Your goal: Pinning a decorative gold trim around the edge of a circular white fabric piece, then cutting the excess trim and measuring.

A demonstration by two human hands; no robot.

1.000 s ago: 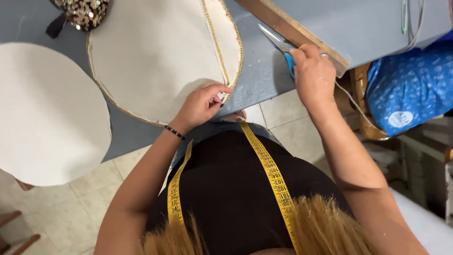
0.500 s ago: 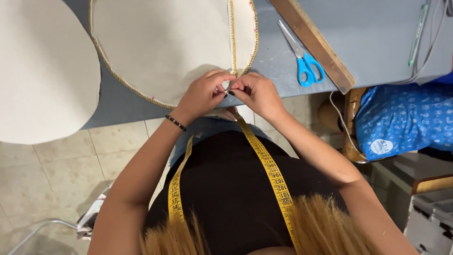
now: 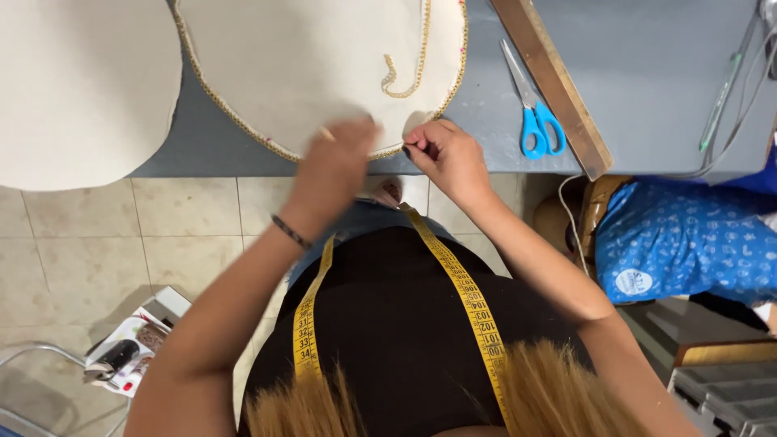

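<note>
A rounded cream fabric panel (image 3: pixel 324 65) edged with gold bead trim lies flat on the grey worktable (image 3: pixel 664 73), its curved lower rim at the table's near edge and its long axis running away from the person. A loose length of gold chain trim (image 3: pixel 409 69) trails down its right side, ending in a small curl. The left hand (image 3: pixel 336 166), motion-blurred, rests on the panel's near rim; whether its fingers pinch anything cannot be told. The right hand (image 3: pixel 449 158) pinches the trimmed rim with narrow fingertips. A second plain cream panel (image 3: pixel 81 89) lies to the left. Blue-handled scissors (image 3: pixel 530 105) point away, beside a wooden ruler (image 3: pixel 554 85). A yellow tape measure (image 3: pixel 469 303) drapes around the person's neck.
</note>
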